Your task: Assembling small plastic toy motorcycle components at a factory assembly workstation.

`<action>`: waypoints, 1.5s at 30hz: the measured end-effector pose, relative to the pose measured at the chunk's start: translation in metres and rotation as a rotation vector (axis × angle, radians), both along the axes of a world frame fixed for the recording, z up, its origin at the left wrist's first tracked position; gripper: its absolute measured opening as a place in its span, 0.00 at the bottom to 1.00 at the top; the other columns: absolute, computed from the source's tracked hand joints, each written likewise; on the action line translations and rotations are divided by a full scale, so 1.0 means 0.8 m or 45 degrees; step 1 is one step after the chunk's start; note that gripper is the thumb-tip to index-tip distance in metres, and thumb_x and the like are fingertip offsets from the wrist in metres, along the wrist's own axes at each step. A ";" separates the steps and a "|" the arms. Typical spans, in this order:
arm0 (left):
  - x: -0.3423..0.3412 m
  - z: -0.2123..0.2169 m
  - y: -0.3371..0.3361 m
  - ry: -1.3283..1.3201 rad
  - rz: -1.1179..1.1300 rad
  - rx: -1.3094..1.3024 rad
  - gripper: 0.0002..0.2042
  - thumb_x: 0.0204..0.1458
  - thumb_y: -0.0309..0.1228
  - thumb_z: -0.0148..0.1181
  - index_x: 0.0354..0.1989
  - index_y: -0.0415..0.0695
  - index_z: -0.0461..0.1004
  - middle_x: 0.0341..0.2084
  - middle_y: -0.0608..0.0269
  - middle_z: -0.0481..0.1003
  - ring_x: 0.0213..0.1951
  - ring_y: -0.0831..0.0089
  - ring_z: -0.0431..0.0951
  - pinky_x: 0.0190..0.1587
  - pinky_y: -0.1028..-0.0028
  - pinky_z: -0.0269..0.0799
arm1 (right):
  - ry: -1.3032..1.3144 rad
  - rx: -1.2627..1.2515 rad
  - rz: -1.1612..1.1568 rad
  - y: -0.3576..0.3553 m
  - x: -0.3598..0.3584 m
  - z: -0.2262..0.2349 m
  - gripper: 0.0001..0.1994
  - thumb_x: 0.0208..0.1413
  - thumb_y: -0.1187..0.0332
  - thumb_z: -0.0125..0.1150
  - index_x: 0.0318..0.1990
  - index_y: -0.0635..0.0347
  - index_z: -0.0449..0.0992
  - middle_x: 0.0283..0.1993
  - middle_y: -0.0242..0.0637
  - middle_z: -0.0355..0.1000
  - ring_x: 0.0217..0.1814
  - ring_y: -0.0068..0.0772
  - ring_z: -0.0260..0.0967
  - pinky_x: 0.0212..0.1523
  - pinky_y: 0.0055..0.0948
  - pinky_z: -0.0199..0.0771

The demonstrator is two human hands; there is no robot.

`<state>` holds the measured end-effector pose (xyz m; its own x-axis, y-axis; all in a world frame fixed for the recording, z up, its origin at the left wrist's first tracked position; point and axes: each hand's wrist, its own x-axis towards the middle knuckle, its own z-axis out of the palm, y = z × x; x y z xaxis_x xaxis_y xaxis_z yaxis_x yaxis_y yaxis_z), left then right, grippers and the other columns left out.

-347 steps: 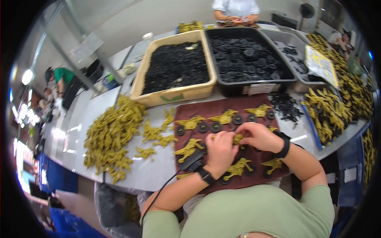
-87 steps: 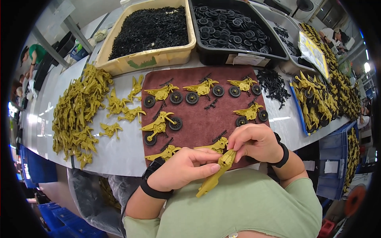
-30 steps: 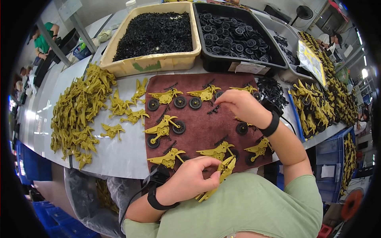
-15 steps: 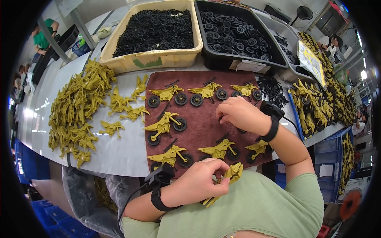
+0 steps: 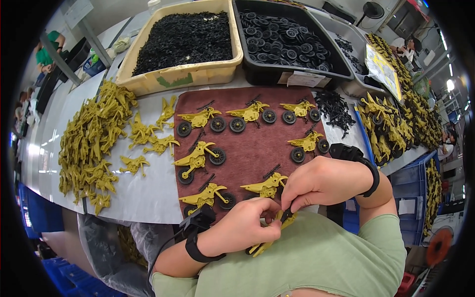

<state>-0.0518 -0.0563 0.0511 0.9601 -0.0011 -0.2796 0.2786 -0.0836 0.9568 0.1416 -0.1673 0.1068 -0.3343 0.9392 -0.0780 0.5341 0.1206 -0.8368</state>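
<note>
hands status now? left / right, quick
Left hand: closed around an olive-yellow toy motorbike body, held close to the chest.
Right hand: fingertips pinched on a small black part at the same bike body.

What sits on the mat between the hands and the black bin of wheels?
Head view: yellow toy motorcycles in rows on the brown mat, between the hands and the wheel bin.

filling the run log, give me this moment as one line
left hand: grips olive toy motorcycle frame | right hand: pinches small black part at frame | maroon mat: seven olive motorcycles
</note>
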 end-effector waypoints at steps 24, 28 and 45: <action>0.004 -0.009 0.027 0.202 -0.431 -0.272 0.28 0.53 0.37 0.62 0.57 0.31 0.63 0.47 0.59 0.70 0.48 0.78 0.69 0.48 0.76 0.70 | -0.307 0.021 0.067 -0.015 -0.018 -0.004 0.08 0.52 0.73 0.58 0.40 0.61 0.71 0.34 0.40 0.67 0.36 0.45 0.71 0.34 0.36 0.73; 0.014 -0.011 0.028 0.211 -0.444 -0.304 0.29 0.49 0.44 0.64 0.51 0.30 0.67 0.40 0.58 0.72 0.43 0.77 0.70 0.44 0.75 0.69 | -0.295 -0.069 0.046 -0.011 -0.021 0.001 0.08 0.51 0.74 0.56 0.39 0.63 0.70 0.36 0.43 0.67 0.38 0.47 0.70 0.36 0.38 0.72; 0.020 0.041 0.030 0.080 -0.189 0.307 0.14 0.46 0.34 0.61 0.37 0.36 0.76 0.23 0.53 0.75 0.24 0.67 0.75 0.29 0.70 0.70 | -0.120 -0.012 -0.410 -0.030 -0.022 -0.029 0.25 0.42 0.60 0.73 0.46 0.63 0.73 0.42 0.39 0.73 0.41 0.34 0.73 0.39 0.29 0.73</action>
